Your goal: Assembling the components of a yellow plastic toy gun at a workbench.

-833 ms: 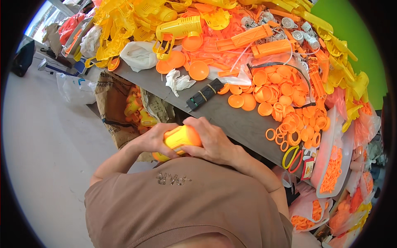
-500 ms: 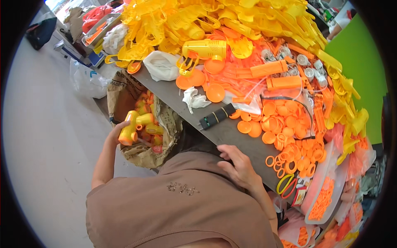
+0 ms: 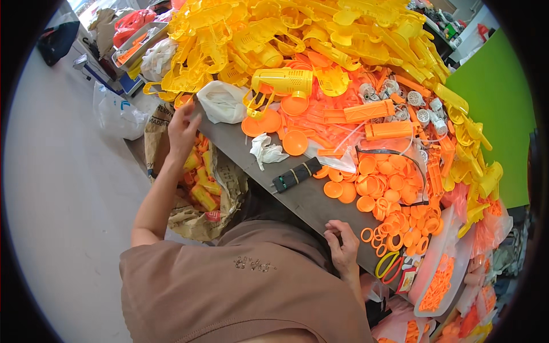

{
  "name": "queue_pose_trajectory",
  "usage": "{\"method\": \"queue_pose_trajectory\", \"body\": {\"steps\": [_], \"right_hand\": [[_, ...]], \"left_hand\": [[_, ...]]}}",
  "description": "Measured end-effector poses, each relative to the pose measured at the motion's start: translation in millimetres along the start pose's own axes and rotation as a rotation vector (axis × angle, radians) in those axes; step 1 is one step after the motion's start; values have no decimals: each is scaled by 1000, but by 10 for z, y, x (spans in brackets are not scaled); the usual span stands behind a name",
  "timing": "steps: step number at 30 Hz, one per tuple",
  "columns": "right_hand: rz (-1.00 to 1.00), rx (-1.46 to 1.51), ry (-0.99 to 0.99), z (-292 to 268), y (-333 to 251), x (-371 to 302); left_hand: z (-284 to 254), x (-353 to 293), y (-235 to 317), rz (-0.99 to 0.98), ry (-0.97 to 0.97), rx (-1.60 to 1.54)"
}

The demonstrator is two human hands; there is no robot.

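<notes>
My left hand (image 3: 183, 131) is raised over the paper sack at the table's left edge. Its thumb and fingers are apart with nothing between them, close to an orange round cap (image 3: 182, 101) and the yellow shell pile. The brown paper sack (image 3: 230, 171) below holds yellow-and-orange assembled toy-like pieces (image 3: 203, 197). Loosely bent, my right hand (image 3: 343, 251) hovers by the near table edge and holds nothing visible. To its right lie orange rings (image 3: 381, 250) and yellow-and-red-handled scissors (image 3: 390, 264).
Yellow plastic shells (image 3: 257, 28) heap along the table's back. An assembled yellow body (image 3: 280, 82), orange caps (image 3: 394, 171), small white motors (image 3: 423, 117) and a black banded block (image 3: 297, 174) lie on the grey table (image 3: 246, 151). A clear bin (image 3: 420, 308) of orange parts stands right.
My left hand has let go of the yellow-and-orange piece at the sack and moved up toward the table. My right hand has shifted slightly nearer and to the right.
</notes>
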State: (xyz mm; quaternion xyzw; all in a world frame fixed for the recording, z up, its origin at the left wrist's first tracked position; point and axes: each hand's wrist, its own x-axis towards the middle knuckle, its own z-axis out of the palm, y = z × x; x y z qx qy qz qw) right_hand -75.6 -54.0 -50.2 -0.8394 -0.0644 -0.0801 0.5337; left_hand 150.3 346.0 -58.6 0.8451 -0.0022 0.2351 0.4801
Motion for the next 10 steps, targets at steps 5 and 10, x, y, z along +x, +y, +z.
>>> {"method": "queue_pose_trajectory", "body": {"steps": [5, 10], "right_hand": [[-59, -37, 90, 36, -12, 29], [-28, -54, 95, 8, 2, -14]], "left_hand": [[452, 681, 818, 509, 27, 162], [971, 1269, 1123, 621, -68, 433]]}}
